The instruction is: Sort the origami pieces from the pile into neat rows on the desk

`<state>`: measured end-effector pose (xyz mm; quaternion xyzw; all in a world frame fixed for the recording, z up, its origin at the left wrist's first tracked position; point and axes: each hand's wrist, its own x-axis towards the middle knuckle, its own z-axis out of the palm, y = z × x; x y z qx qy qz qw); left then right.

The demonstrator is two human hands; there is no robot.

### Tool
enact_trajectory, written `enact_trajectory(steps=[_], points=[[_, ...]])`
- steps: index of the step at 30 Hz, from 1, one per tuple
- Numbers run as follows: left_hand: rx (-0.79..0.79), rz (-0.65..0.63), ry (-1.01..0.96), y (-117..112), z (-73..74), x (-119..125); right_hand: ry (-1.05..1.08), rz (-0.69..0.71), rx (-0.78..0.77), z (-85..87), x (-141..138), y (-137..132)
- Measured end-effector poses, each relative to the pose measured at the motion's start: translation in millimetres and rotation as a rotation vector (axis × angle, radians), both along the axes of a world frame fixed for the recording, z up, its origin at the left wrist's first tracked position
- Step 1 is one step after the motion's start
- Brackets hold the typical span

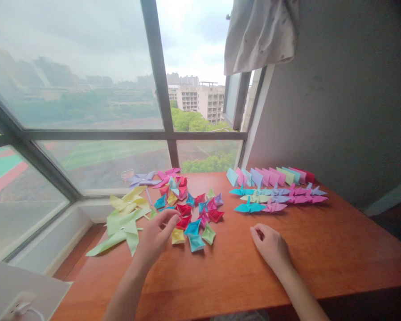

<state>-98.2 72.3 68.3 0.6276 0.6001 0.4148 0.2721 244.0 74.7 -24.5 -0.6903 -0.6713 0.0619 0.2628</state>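
My left hand [158,232] is over the left side of a cluster of small folded paper boats, close to a red paper boat [183,222]. Its thumb and forefinger come together; whether anything sits between them is hidden. Around it lie a yellow boat [178,236], a light blue boat [196,242] and a green boat [208,234]. Just left of this hand is a pale green paper pinwheel [122,228]. My right hand [270,245] rests on the table, fingers loosely curled with nothing visible in them, in front of several rows of paper cranes [249,206].
Behind the cranes stands a row of folded paper pieces [270,176] in several colours. Yellow [128,201], purple [143,179] and pink pinwheels [168,176] lie at the back left. The wooden table [227,276] meets windows behind and a grey wall [327,98] at right.
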Motion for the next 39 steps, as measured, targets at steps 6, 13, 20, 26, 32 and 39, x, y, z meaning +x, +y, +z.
enact_trajectory(steps=[6,13,20,26,32,39], points=[[0.036,0.209,0.383,86,18.9,-40,0.054,0.015,-0.010,-3.4,4,3],[0.052,0.226,0.388,125,29.6,-28,0.109,0.022,-0.006,-4.5,5,5],[0.104,0.207,0.348,123,28.9,-13,0.128,0.035,-0.008,2.4,5,4],[0.183,0.216,0.318,114,35.4,-12,0.156,0.043,0.006,3.4,5,4],[0.360,0.075,0.233,54,27.2,26,0.339,0.090,0.027,6.6,3,3],[0.284,-0.409,0.056,-21,4.1,94,0.999,0.269,-0.187,37.6,-15,-23]])
